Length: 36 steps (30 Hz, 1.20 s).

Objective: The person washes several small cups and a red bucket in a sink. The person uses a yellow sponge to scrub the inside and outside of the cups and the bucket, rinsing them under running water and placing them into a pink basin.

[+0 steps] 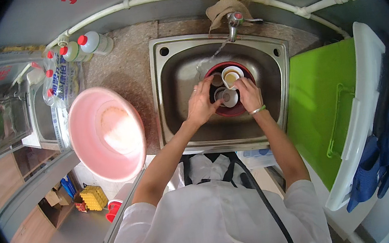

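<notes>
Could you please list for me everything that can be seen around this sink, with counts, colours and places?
sink: one, steel, centre of the counter
tap: one, metal, behind the sink, water running
cloth: one, tan, draped on the pipe behind the tap
red basin: one, dark red, inside the sink
small cups: at least three, white, in the red basin
pink basin: one, left of the sink
bottles: several, clear with red caps, far left of the counter
green crate: one, right of the sink
blue gloves: a pair, hanging at far right
left hand: on a cup in the red basin
right hand: on the same cup
</notes>
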Available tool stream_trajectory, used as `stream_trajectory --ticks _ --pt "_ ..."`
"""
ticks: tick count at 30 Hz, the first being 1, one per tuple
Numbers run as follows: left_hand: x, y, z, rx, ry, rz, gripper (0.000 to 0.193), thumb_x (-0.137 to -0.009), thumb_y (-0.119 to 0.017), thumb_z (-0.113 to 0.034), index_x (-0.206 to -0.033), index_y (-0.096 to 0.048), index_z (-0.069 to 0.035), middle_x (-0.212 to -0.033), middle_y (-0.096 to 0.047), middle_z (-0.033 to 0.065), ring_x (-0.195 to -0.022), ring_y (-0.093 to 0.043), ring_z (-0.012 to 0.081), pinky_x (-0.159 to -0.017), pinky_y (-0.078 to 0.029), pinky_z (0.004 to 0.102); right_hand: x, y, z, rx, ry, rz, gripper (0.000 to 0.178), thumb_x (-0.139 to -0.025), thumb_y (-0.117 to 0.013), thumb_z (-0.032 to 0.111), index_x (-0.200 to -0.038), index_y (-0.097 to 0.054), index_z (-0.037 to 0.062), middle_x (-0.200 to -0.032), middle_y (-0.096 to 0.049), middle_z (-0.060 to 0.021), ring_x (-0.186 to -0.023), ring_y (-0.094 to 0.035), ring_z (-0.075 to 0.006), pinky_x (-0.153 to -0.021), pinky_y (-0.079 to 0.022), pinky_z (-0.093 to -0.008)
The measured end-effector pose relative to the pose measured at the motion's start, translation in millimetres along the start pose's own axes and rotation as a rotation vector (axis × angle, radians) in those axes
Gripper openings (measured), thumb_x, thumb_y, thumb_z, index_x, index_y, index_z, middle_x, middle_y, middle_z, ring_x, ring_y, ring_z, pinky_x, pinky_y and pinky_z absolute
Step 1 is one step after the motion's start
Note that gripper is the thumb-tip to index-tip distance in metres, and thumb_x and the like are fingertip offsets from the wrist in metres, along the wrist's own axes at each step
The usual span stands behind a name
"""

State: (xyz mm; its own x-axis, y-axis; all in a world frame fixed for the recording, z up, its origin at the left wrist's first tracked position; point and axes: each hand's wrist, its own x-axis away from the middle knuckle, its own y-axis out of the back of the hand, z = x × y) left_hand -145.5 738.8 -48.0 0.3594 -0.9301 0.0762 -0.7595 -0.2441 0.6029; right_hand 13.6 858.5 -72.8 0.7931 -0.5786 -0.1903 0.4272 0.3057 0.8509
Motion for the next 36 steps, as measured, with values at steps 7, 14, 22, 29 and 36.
stream_trajectory --ticks 7,14,22,29,36 --pt "-30.7 -7.8 -15.1 0.470 0.056 0.161 0.075 -0.060 -0.077 -0.021 -0.121 -0.039 -0.002 -0.116 -0.052 0.0189 -0.107 -0.051 0.0337 -0.090 -0.042 0.0390 -12.1 52.6 45.9 -0.381 -0.034 -0.151 0.015 -0.076 -0.057 -0.001 -0.091 -0.059 0.0024 -0.091 -0.059 -0.0112 -0.086 -0.056 -0.0285 -0.074 -0.046 -0.0344" --pt "-34.3 28.1 -43.1 -0.366 0.013 0.393 0.069 -0.057 -0.076 -0.026 -0.113 -0.043 -0.005 -0.100 -0.057 0.0193 -0.089 -0.059 0.0370 -0.075 -0.050 0.0407 -12.0 -42.0 15.9 -1.937 -0.982 -0.084 0.042 -0.089 -0.048 0.042 -0.113 -0.056 0.0087 -0.107 -0.061 -0.0050 -0.098 -0.057 -0.0203 -0.086 -0.043 -0.0326" --pt "-47.4 1.8 -57.1 -1.051 0.027 0.533 0.065 -0.057 -0.078 -0.032 -0.106 -0.046 -0.003 -0.095 -0.059 0.0108 -0.086 -0.062 0.0236 -0.070 -0.050 0.0323 0.9 -70.4 17.4 -2.151 -1.149 -0.017 0.031 -0.088 -0.052 0.034 -0.107 -0.057 0.0109 -0.096 -0.062 -0.0060 -0.084 -0.061 -0.0205 -0.065 -0.053 -0.0373" --pt "-40.7 3.2 -36.8 -0.684 0.036 0.499 0.075 -0.057 -0.077 -0.035 -0.113 -0.040 -0.001 -0.099 -0.057 0.0164 -0.088 -0.061 0.0301 -0.074 -0.050 0.0361 5.2 -18.7 -5.2 -1.024 -1.072 -0.261 0.022 -0.089 -0.046 0.008 -0.107 -0.055 0.0000 -0.094 -0.061 -0.0117 -0.076 -0.062 -0.0206 -0.054 -0.056 -0.0303" --pt "-41.8 -63.6 1.9 -0.548 -0.057 0.397 0.076 -0.054 -0.079 -0.031 -0.115 -0.042 -0.005 -0.107 -0.053 0.0139 -0.102 -0.054 0.0317 -0.084 -0.045 0.0435 -36.6 3.3 -31.9 -1.019 -0.799 -0.280 0.022 -0.085 -0.051 0.010 -0.104 -0.058 0.0003 -0.092 -0.061 -0.0084 -0.077 -0.061 -0.0162 -0.056 -0.056 -0.0274"
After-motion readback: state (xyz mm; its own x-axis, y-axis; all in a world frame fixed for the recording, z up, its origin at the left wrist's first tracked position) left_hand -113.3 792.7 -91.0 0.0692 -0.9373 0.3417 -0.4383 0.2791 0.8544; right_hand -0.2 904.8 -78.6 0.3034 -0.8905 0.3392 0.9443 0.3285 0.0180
